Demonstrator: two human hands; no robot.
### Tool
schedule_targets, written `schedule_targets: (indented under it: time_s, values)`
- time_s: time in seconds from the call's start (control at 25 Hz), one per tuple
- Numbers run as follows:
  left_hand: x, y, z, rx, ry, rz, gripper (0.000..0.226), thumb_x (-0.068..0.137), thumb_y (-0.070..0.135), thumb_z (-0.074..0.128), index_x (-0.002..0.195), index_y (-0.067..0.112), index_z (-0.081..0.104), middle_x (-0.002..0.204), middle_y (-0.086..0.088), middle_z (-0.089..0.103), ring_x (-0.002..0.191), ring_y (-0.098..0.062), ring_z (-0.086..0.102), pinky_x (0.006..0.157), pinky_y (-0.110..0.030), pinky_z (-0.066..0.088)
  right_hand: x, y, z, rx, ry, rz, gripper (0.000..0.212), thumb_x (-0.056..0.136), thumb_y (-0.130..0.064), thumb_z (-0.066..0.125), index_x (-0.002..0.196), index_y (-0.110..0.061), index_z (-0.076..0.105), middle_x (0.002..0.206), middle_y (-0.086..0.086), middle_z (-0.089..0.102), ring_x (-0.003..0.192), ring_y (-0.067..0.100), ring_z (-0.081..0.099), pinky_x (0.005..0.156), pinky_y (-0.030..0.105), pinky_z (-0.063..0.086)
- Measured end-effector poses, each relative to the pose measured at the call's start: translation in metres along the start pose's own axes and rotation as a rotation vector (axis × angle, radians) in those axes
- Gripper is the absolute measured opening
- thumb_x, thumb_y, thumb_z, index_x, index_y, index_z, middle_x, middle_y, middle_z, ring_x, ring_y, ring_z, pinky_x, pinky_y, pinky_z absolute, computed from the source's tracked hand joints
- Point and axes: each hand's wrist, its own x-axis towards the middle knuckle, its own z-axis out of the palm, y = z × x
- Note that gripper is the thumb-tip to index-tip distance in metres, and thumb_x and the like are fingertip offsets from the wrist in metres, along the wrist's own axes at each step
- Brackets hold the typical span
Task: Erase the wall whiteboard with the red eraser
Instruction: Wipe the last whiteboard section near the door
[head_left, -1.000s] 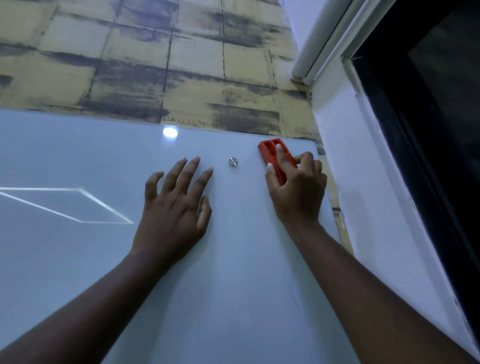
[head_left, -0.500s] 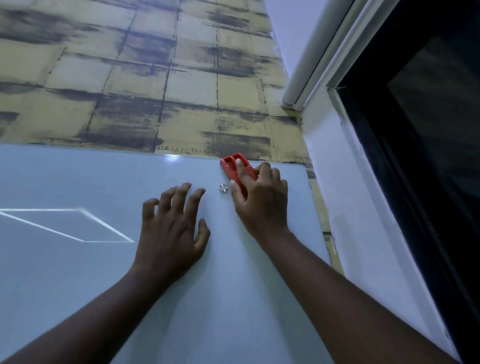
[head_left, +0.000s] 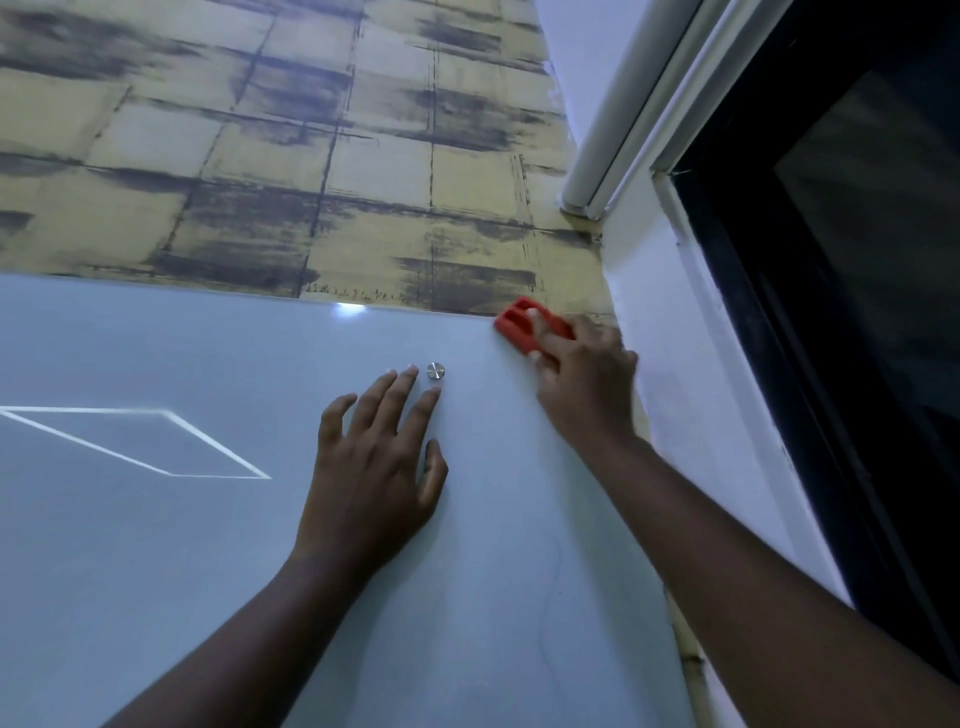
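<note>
The red eraser (head_left: 524, 325) sits at the top right corner of the wall whiteboard (head_left: 218, 571), its upper end reaching the board's top edge. There is one eraser, one board and two hands. The right hand (head_left: 584, 387) grasps the eraser: a finger lies along its ribbed back, the thumb tip shows at its lower side, and the other fingers curl over its right end, hiding that part. The left hand (head_left: 371, 470) is released and lies flat on the board, fingers spread and straight, palm against the surface, well to the left of the eraser.

One round metal mounting stud (head_left: 435, 371) is fixed in the board between the two hands; it sits just beside the left fingertips (head_left: 410, 371), and whether they touch it cannot be told. On the left part of the board one bright outline of a slanted four-sided shape (head_left: 140, 441) shows, and one small bright glare spot (head_left: 349, 309) lies at the top edge. A faint thin curved line (head_left: 545, 613) runs down the lower right of the board.

Above the board the wall (head_left: 311, 156) is covered in yellow block-pattern paper with dark smears. To the right stand a white wall strip (head_left: 691, 415), one white pipe-like moulding (head_left: 639, 109) and a dark window frame (head_left: 779, 322). Both bare forearms cross the lower board and cover parts of it.
</note>
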Motion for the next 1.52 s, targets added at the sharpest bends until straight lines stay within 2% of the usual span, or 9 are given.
schedule_targets:
  time_s: [0.12, 0.24, 0.48, 0.64, 0.92, 1.12, 1.2, 1.32, 1.52]
  values:
    - [0.000, -0.001, 0.003, -0.005, -0.012, -0.005, 0.061, 0.100, 0.041, 0.038, 0.153, 0.014, 0.055, 0.161, -0.014, 0.050, 0.150, -0.030, 0.047, 0.118, -0.051, 0.033, 0.003, -0.049, 0.007, 0.065, -0.078, -0.280, 0.052, 0.102, -0.030, 0.058, 0.153, -0.037, 0.047, 0.149, 0.002, 0.053, 0.124, 0.031, 0.048, 0.099, 0.044, 0.036]
    - [-0.003, -0.003, 0.004, -0.024, -0.019, -0.006, 0.061, 0.101, 0.043, 0.038, 0.153, 0.015, 0.054, 0.161, -0.013, 0.049, 0.151, -0.030, 0.045, 0.120, -0.050, 0.030, 0.002, -0.064, 0.007, 0.028, -0.077, -0.360, 0.052, 0.102, -0.032, 0.058, 0.153, -0.036, 0.047, 0.144, 0.005, 0.056, 0.124, 0.033, 0.050, 0.099, 0.048, 0.042]
    - [-0.010, -0.002, 0.003, -0.097, 0.007, -0.007, 0.061, 0.102, 0.038, 0.036, 0.155, 0.012, 0.052, 0.165, -0.014, 0.044, 0.154, -0.030, 0.040, 0.124, -0.052, 0.030, -0.011, 0.025, -0.010, -0.091, -0.040, 0.003, 0.053, 0.102, -0.032, 0.059, 0.154, -0.034, 0.047, 0.139, 0.005, 0.060, 0.114, 0.035, 0.054, 0.094, 0.045, 0.041]
    - [-0.028, 0.002, 0.003, -0.122, 0.009, -0.003, 0.062, 0.103, 0.036, 0.035, 0.158, 0.010, 0.047, 0.168, -0.015, 0.038, 0.157, -0.031, 0.034, 0.126, -0.055, 0.026, -0.042, 0.035, -0.016, -0.152, -0.011, 0.137, 0.053, 0.103, -0.031, 0.058, 0.155, -0.025, 0.047, 0.137, 0.011, 0.061, 0.110, 0.036, 0.056, 0.092, 0.047, 0.047]
    - [-0.052, 0.011, -0.004, -0.140, -0.074, -0.036, 0.064, 0.107, 0.034, 0.033, 0.165, 0.008, 0.033, 0.174, -0.014, 0.023, 0.163, -0.029, 0.018, 0.130, -0.057, 0.020, -0.155, -0.064, -0.027, -0.127, -0.045, -0.092, 0.059, 0.091, -0.020, 0.060, 0.150, -0.020, 0.053, 0.138, 0.013, 0.061, 0.108, 0.034, 0.060, 0.087, 0.047, 0.052]
    - [-0.073, 0.015, -0.008, -0.144, -0.088, -0.047, 0.065, 0.109, 0.034, 0.026, 0.167, 0.006, 0.021, 0.177, -0.013, 0.013, 0.165, -0.028, 0.010, 0.131, -0.057, 0.017, -0.170, -0.055, -0.042, -0.195, -0.103, -0.231, 0.069, 0.087, -0.023, 0.079, 0.151, -0.020, 0.053, 0.130, 0.010, 0.066, 0.102, 0.029, 0.066, 0.080, 0.041, 0.059]
    - [-0.078, 0.016, -0.011, -0.132, -0.080, -0.047, 0.066, 0.108, 0.033, 0.030, 0.167, 0.006, 0.021, 0.177, -0.014, 0.013, 0.165, -0.029, 0.010, 0.130, -0.058, 0.018, -0.158, -0.040, -0.044, -0.167, -0.122, -0.194, 0.066, 0.089, -0.023, 0.077, 0.150, -0.025, 0.054, 0.127, 0.007, 0.067, 0.099, 0.028, 0.065, 0.077, 0.040, 0.059]
    - [-0.081, 0.018, -0.013, -0.125, -0.068, -0.056, 0.067, 0.106, 0.031, 0.035, 0.167, 0.005, 0.024, 0.176, -0.014, 0.017, 0.164, -0.030, 0.014, 0.129, -0.059, 0.020, -0.139, -0.005, -0.050, -0.121, -0.159, 0.032, 0.064, 0.094, -0.025, 0.069, 0.154, -0.033, 0.048, 0.129, 0.002, 0.064, 0.101, 0.028, 0.060, 0.078, 0.038, 0.054]
    - [-0.085, 0.022, -0.016, -0.119, -0.067, -0.076, 0.067, 0.106, 0.032, 0.034, 0.167, 0.006, 0.022, 0.176, -0.012, 0.017, 0.164, -0.030, 0.015, 0.129, -0.059, 0.019, -0.142, 0.022, -0.053, -0.166, -0.144, 0.167, 0.060, 0.099, -0.026, 0.064, 0.156, -0.024, 0.045, 0.134, 0.008, 0.064, 0.101, 0.031, 0.060, 0.081, 0.045, 0.057]
